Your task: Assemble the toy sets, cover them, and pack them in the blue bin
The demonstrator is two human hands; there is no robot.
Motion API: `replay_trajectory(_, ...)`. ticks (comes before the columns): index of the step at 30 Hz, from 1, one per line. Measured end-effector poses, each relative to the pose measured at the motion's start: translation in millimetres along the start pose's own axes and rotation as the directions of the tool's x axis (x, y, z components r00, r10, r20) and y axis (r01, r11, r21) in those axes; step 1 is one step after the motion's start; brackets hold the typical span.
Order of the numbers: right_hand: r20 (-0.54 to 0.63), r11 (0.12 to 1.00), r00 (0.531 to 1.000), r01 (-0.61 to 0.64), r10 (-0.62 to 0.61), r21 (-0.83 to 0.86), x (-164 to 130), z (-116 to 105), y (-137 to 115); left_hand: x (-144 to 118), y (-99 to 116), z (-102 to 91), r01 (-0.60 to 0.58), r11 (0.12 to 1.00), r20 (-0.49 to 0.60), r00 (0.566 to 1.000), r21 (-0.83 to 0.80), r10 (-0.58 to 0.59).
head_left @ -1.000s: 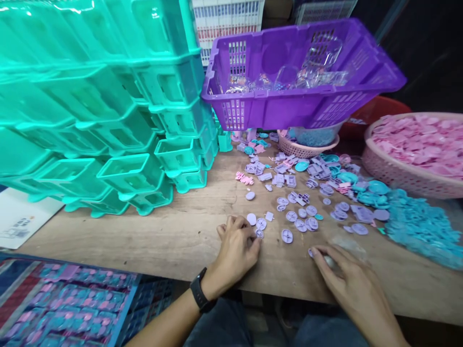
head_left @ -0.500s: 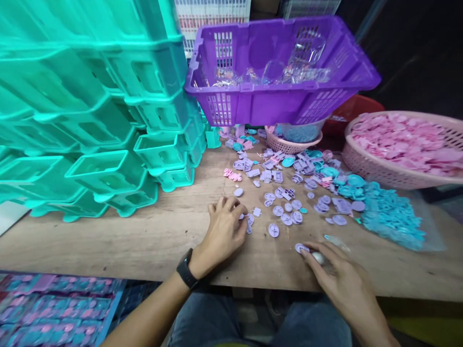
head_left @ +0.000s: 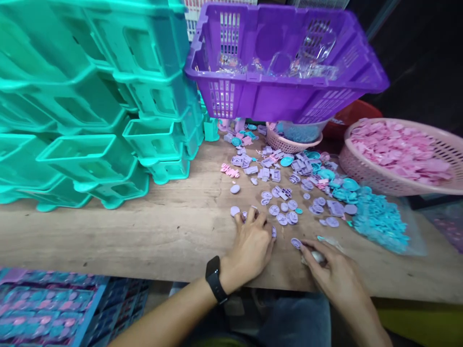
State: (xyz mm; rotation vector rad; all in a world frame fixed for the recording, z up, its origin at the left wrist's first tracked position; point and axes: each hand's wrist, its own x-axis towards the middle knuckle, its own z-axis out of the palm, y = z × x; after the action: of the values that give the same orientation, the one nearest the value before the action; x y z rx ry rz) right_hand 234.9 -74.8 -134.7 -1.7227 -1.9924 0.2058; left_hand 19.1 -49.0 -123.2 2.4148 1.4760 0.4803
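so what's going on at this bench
A person is handling small plastic parts at a wooden table. Their right hand pinches a lilac disc; the left hand is palm-down, fingers among loose lilac discs. Teal bins are stacked at the left, and a purple crate stands behind the parts.

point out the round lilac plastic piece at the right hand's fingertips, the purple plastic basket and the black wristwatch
Round lilac plastic piece (head_left: 295, 243), head view: middle of its face
Purple plastic basket (head_left: 277, 99), head view: outer front wall
Black wristwatch (head_left: 213, 267), head view: its dark face
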Motion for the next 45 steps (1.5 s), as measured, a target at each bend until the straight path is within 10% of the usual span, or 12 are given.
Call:
replay_trajectory(28, 0.003, 0.935, 0.935, 0.355, -0.355, 0.004, 7, -1, -12, -5, 6, 14.6, 0.048, 0.988, -0.038, 0.998, -0.145, -0.054)
replay_trajectory(40, 0.062, 0.958, 0.957, 0.285, -0.282, -0.043, 27, -5, -9, -5, 6, 16.1, 0.06, 0.986, -0.059, 0.996, -0.153, -0.07)
replay_trajectory(45, 0.029, 0.997, 0.997, 0.074, -0.074, 0.008, 31, -2, -4, -5, 6, 15.9, 0.053, 0.987, -0.096, 0.993, -0.15, -0.068)
